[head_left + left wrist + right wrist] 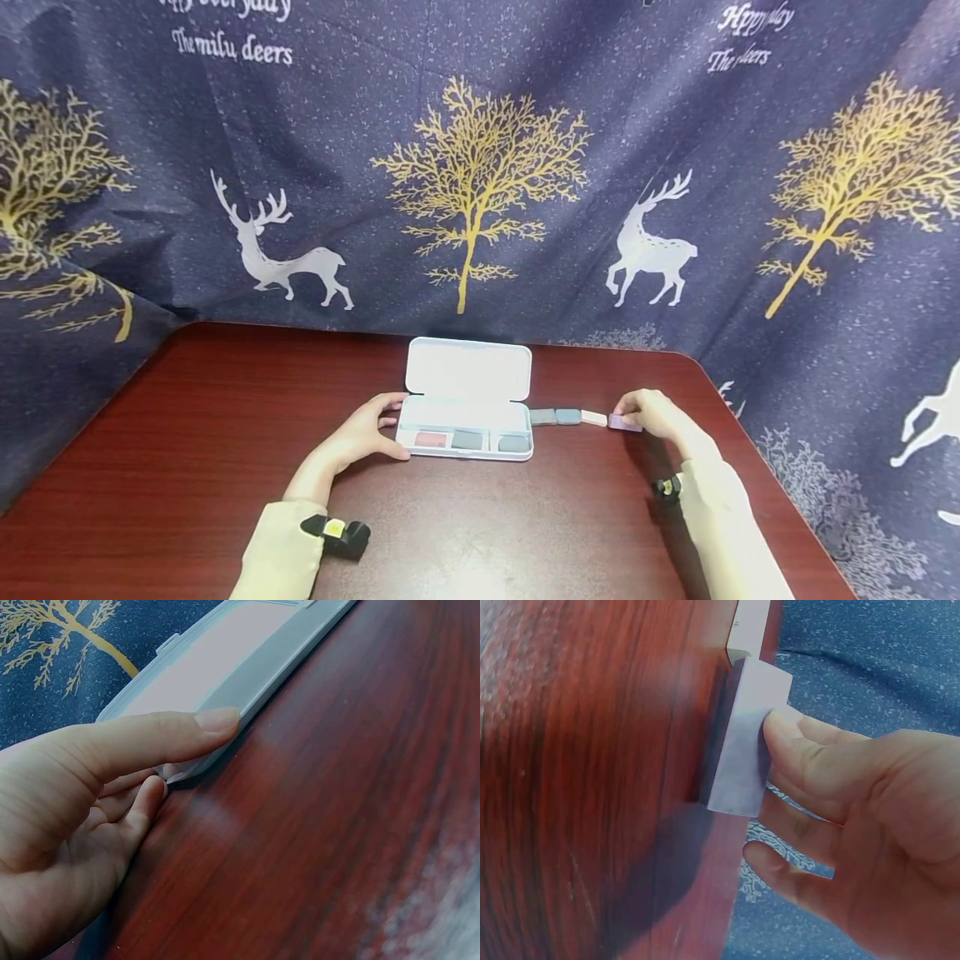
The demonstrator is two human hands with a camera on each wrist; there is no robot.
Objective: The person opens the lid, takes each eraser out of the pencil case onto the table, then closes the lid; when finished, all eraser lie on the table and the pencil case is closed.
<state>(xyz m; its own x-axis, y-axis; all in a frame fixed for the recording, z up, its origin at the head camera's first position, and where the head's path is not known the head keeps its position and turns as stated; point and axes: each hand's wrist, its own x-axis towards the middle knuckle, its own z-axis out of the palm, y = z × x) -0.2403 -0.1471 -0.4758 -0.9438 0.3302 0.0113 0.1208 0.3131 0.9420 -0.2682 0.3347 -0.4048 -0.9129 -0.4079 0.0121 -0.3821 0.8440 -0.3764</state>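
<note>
A pale, shallow hinged case (pixel 465 455) lies on the table with its lid (pixel 468 369) up. Inside its front part are a reddish block (pixel 431 439) and two grey-green blocks. My left hand (pixel 367 433) grips the case's left end, thumb at the front corner, other fingers toward the back. In the left wrist view the thumb (pixel 180 736) lies along the case edge. Beside a row of small blocks, my right hand (pixel 654 414) pinches a pale purple rectangular block (pixel 744 742) between thumb and fingers. One end of it meets or nearly meets a whitish block (pixel 594 418).
From the case's right side the row runs through a grey block (pixel 542 417) and a blue-grey block (pixel 567 417). The reddish-brown table (pixel 247 417) ends at a dark blue cloth (pixel 540 250) printed with deer and trees.
</note>
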